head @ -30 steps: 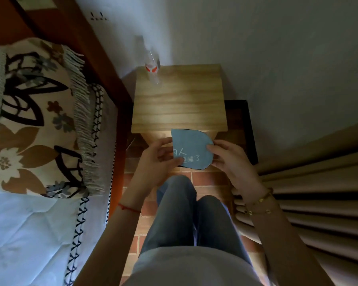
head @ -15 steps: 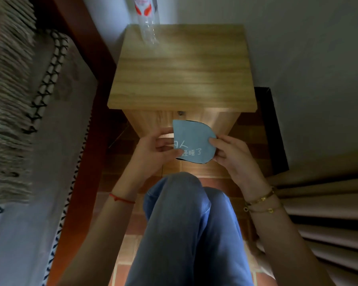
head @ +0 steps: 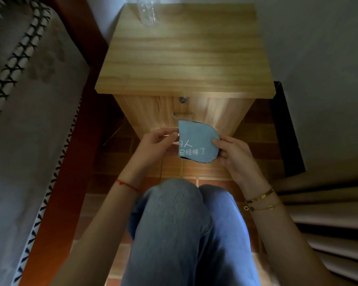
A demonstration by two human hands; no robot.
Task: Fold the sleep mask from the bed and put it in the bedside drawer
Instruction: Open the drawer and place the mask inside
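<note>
Folding appears complete: the sleep mask [head: 196, 144] is doubled into a half shape, held in the air before the nightstand [head: 184, 58], at 6 o'clock from the drawer knob [head: 182, 99]. Left hand [head: 155, 146] pinches its straight edge at 9 o'clock; right hand [head: 235, 154] pinches the rounded edge at 3 o'clock. Drawer [head: 182, 112] is closed. Outstanding, in my judgement: free one hand, open drawer, deposit mask, close. Bed [head: 29, 120] lies at 9 o'clock.

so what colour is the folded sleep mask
Light blue with white Chinese lettering and a dark edge; the sleep mask shows best in the head view.
</note>
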